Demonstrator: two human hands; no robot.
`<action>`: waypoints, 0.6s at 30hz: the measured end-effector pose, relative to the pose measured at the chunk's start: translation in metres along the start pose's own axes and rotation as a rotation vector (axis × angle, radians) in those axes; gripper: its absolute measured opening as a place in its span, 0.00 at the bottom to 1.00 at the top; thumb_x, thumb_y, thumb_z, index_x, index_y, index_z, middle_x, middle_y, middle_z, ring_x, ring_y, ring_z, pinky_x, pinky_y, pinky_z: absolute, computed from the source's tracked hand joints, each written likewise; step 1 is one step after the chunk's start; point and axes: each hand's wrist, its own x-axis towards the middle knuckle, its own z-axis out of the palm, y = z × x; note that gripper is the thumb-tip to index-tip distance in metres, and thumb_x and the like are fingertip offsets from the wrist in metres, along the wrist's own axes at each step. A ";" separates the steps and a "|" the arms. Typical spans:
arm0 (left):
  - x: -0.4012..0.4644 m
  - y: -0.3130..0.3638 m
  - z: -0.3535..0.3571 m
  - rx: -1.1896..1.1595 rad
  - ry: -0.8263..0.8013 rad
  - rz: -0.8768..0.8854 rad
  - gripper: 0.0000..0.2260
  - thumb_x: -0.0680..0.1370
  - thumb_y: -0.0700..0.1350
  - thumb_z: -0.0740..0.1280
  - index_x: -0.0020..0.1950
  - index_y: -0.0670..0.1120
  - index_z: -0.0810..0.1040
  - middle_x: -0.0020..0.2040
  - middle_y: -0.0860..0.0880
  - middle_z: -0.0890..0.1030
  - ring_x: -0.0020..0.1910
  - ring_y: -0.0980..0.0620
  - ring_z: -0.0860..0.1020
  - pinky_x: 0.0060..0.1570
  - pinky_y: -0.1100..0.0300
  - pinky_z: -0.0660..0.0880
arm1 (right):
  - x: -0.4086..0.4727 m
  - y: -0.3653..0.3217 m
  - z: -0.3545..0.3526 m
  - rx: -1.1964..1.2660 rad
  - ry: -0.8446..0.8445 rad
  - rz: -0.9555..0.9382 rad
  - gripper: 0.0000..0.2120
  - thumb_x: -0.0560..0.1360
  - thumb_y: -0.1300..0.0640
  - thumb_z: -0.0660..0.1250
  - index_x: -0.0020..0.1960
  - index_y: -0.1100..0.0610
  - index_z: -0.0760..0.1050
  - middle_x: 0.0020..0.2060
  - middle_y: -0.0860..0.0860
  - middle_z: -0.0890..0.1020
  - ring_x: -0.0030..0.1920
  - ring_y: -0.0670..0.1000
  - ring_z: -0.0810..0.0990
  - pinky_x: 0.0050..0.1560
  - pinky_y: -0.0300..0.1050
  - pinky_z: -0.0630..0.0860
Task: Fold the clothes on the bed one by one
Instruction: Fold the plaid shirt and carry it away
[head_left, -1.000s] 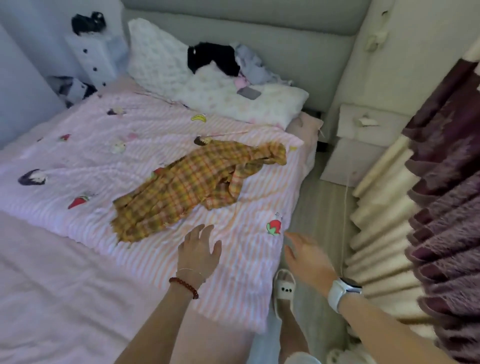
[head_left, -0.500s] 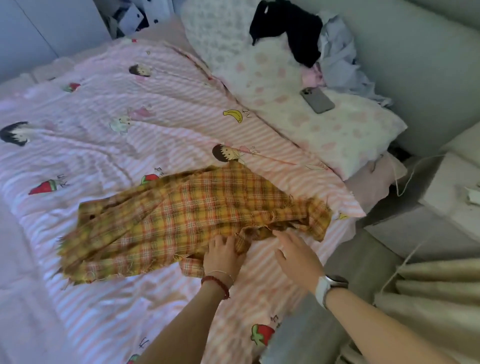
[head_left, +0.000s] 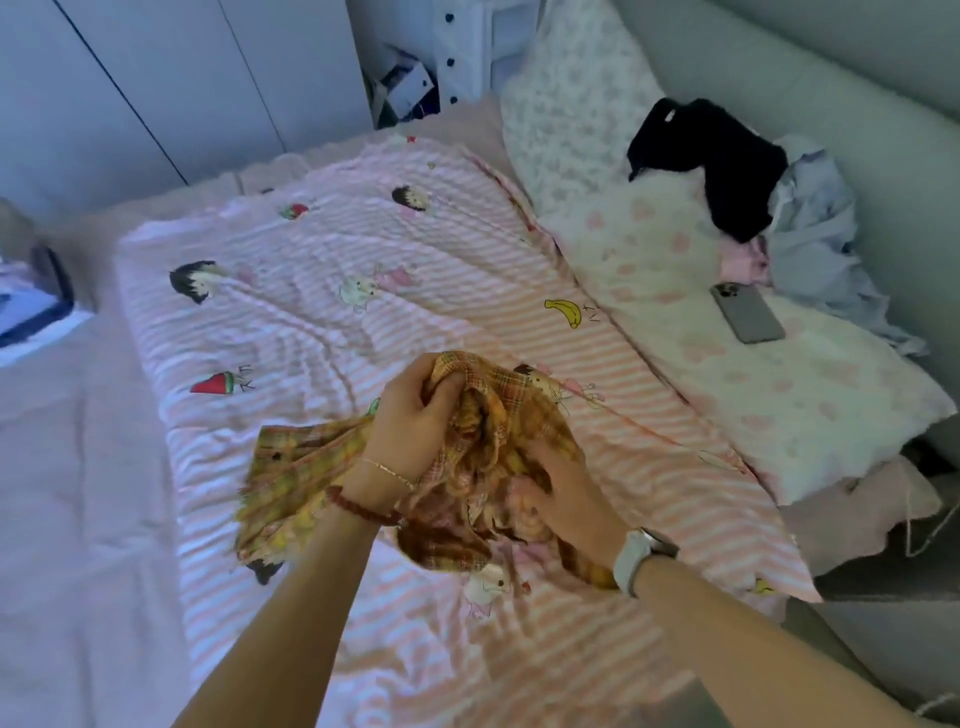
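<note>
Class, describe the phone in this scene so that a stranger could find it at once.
Start at the white pillow with pale pink blotches at the head of the bed. On it, just in front of the heap of black and grey clothes, lies the flat grey rectangular phone. It is the only hard, smooth-edged thing among soft fabric.

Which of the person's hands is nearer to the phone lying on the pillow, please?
Right. The right hand grips the plaid shirt on the phone's side; the left hand grips it farther away.
</note>
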 end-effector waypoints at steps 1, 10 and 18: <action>0.006 0.008 -0.008 0.008 0.045 0.013 0.10 0.79 0.38 0.62 0.40 0.49 0.71 0.30 0.54 0.70 0.28 0.62 0.69 0.29 0.70 0.63 | 0.007 -0.005 -0.010 0.032 0.019 -0.021 0.20 0.79 0.54 0.59 0.71 0.56 0.65 0.62 0.51 0.75 0.60 0.50 0.74 0.51 0.23 0.66; 0.018 0.129 -0.060 -0.230 0.531 0.128 0.05 0.75 0.45 0.65 0.38 0.49 0.73 0.37 0.47 0.76 0.38 0.54 0.74 0.41 0.61 0.73 | 0.055 -0.085 -0.190 0.060 0.493 -0.393 0.14 0.78 0.62 0.60 0.63 0.62 0.73 0.54 0.55 0.75 0.57 0.54 0.73 0.53 0.31 0.63; 0.002 0.202 -0.031 -0.004 0.248 0.144 0.07 0.77 0.39 0.64 0.40 0.48 0.76 0.37 0.49 0.79 0.38 0.55 0.77 0.42 0.61 0.74 | 0.008 -0.152 -0.235 0.206 -0.135 -0.730 0.24 0.72 0.42 0.65 0.63 0.26 0.58 0.66 0.34 0.67 0.65 0.28 0.61 0.62 0.27 0.63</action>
